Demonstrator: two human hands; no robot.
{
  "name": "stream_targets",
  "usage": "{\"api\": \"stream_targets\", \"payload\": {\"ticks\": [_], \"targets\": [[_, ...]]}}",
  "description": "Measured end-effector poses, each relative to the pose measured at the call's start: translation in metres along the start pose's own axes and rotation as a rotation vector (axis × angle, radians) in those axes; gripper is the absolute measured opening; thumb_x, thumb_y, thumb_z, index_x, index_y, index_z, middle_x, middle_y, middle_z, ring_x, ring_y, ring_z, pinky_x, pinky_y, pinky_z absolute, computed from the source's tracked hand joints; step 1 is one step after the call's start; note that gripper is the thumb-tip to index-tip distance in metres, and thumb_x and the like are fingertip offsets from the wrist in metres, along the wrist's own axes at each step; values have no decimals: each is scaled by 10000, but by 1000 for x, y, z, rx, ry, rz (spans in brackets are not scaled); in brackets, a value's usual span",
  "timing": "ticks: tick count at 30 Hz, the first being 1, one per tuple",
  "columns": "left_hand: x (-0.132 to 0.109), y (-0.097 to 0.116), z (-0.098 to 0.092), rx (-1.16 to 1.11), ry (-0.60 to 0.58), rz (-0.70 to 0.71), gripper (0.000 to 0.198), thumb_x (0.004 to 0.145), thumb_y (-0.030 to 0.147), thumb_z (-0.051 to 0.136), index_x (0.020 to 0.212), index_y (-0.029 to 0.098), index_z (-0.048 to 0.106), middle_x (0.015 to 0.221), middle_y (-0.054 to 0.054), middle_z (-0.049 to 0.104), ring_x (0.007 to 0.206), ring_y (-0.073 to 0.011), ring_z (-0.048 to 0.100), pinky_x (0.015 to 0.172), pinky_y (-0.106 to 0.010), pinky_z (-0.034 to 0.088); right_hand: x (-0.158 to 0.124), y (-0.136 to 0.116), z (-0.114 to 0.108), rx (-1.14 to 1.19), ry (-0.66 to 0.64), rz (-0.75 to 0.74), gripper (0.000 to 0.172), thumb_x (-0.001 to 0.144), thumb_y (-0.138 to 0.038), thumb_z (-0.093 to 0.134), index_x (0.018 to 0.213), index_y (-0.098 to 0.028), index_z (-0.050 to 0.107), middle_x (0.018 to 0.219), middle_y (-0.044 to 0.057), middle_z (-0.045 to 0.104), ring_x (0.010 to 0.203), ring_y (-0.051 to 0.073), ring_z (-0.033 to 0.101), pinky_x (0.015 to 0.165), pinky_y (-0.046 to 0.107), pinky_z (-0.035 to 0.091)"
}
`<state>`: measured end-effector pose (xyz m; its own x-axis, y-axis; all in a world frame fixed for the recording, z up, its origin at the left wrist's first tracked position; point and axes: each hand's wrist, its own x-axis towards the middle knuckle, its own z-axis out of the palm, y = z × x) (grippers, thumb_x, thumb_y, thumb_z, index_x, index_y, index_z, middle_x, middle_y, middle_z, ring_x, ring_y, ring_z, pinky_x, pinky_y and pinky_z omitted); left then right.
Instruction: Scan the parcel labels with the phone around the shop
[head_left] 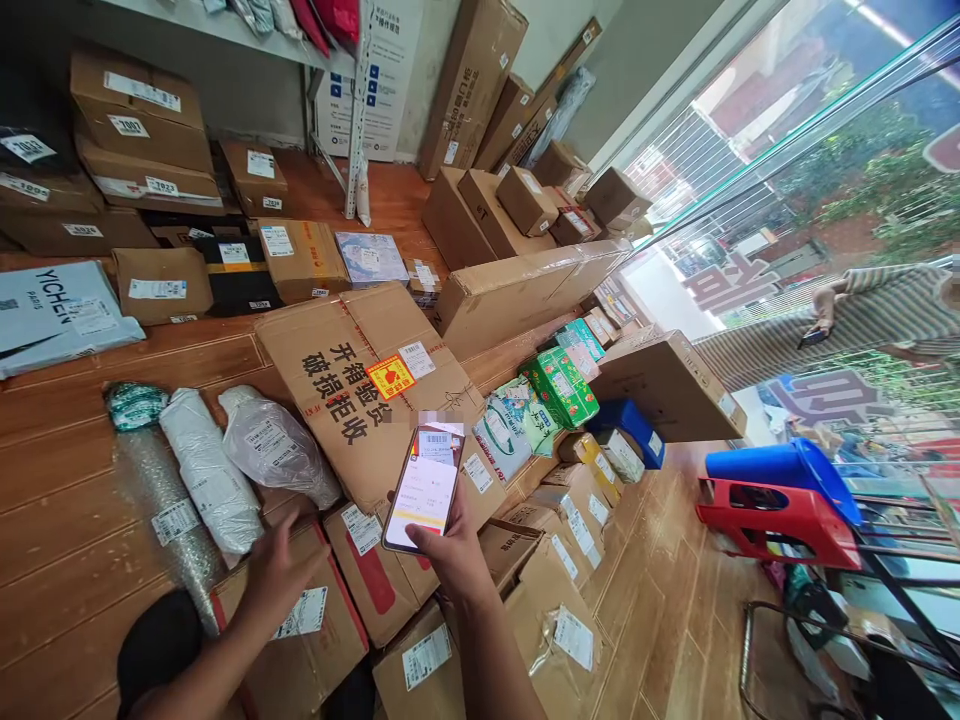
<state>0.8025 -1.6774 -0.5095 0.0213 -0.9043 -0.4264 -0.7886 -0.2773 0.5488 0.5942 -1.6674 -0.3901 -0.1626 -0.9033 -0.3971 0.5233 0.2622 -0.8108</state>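
Note:
My right hand (450, 550) holds a smartphone (421, 500) upright, its thumb on the lit screen, which shows a label picture with a barcode above a white panel. Behind the phone lies a large flat carton (360, 350) with big black Chinese characters and a yellow-and-red sticker. My left hand (281, 565) holds nothing; its fingers are a little apart over a brown box (330, 630) with a white label. Just beyond it are a plastic-wrapped parcel (274, 445), a white wrapped roll (210, 470) and a bubble-wrapped roll (176, 525).
Labelled boxes stand in a row below a metal shelf (352, 140). A long carton (532, 285) and a green box (561, 388) lie further right. A red plastic stool (776, 520) and a blue bin (787, 475) are near the glass, where a person (862, 320) in stripes is visible.

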Motion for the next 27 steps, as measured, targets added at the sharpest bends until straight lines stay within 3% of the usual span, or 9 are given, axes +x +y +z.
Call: {"api": "stream_targets", "payload": {"ticks": [2,4,6,8,12,15,18,22,27], "targets": [[31,40,5,20,64,90,752,748,332,563,1396,30,330,1428,-254,389,1381,-338,323,1124,-466,328,-6,8,-5,-26,40,-15,848,561,-238,868,1287,-294,434,1094,55,717,1064,322,664,955,506,502],[58,80,9,82,78,80,921,712,314,654,1455,6,206,1507,-304,190,1424,-373,214,1149,-479,262,-16,19,-14,-35,90,-13,864,533,-279,887,1274,-289,442,1086,62,720,1101,331,643,974,508,487],[74,108,15,184,39,43,1037,663,367,729,1493,89,172,1561,-263,61,1443,-411,111,1126,-556,262,-30,32,-26,-34,136,7,897,512,-332,901,1279,-293,437,1106,73,715,1126,344,626,990,525,472],[80,119,26,323,-65,108,1099,599,445,778,1500,181,205,1597,-188,16,1452,-423,3,1103,-660,212,-46,48,-41,-19,176,19,921,492,-376,909,1283,-306,442,1152,80,701,1135,355,619,1001,545,459],[78,106,57,519,-260,325,1039,591,483,776,1478,271,279,1611,-133,1,1456,-406,-92,1077,-743,54,-77,78,-71,35,279,36,981,454,-448,911,1312,-327,449,1105,87,726,1035,394,666,952,607,480],[79,91,75,537,-245,306,952,644,479,734,1466,352,271,1612,-121,11,1447,-448,-62,1045,-772,62,-88,92,-88,31,346,56,947,435,-468,912,1271,-324,489,1049,93,746,978,414,685,924,630,491],[83,88,83,557,-220,300,994,602,478,752,1462,369,265,1610,-137,15,1433,-480,-76,1025,-785,79,-87,99,-95,36,381,64,922,428,-452,918,1245,-320,512,1047,89,747,970,407,688,921,619,497],[87,89,76,615,-250,294,1065,538,426,793,1462,367,266,1604,-164,49,1426,-505,-46,1011,-792,117,-71,99,-94,92,354,87,902,426,-445,919,1228,-335,520,1090,82,738,979,381,690,896,575,518],[94,74,42,644,-301,326,1014,542,353,794,1438,390,319,1609,-114,85,1442,-469,-27,1038,-753,182,-47,91,-94,83,236,92,819,481,-367,903,1218,-330,548,1189,52,699,1125,343,628,976,527,481]]}}
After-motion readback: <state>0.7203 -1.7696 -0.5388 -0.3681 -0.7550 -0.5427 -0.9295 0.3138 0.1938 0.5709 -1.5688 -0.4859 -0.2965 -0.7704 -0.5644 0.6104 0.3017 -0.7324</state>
